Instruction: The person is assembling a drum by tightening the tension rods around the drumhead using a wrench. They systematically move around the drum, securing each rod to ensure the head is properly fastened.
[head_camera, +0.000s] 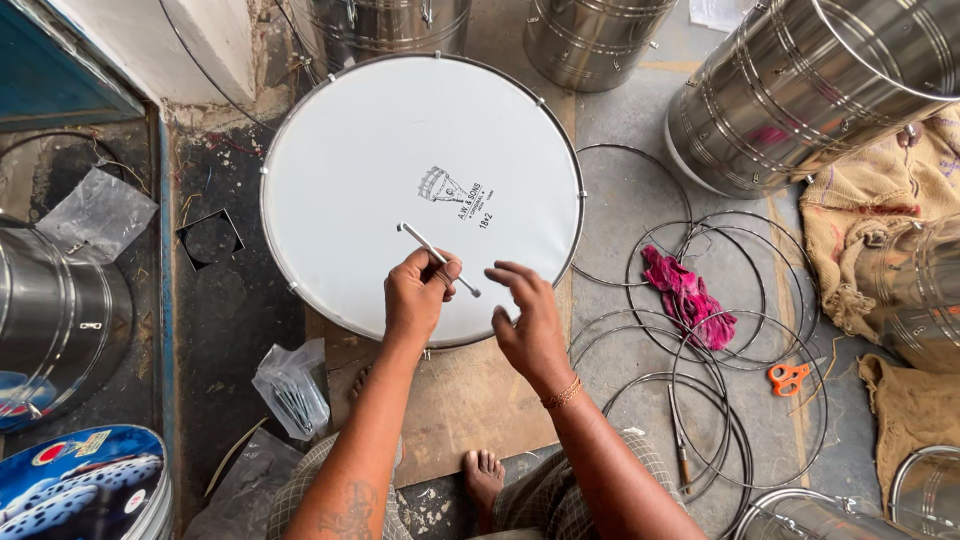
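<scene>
A thin metal rod (436, 257) is pinched in the closed left hand (418, 293) over the white drum (380, 150). The right hand (530, 318) is held open beside it, empty. Wire rings (700, 380) and orange scissors (788, 378) lie to the right.

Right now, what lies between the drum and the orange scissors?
In the head view, thin wire hoops and a pink rag lie on the floor between the drum and the scissors.

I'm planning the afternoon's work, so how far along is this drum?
Done: the white skin sits stretched under its metal rim. In hand: the left hand holds a metal rod over it; the right hand hovers open. Left: several bare steel shells and loose wire hoops.
</scene>
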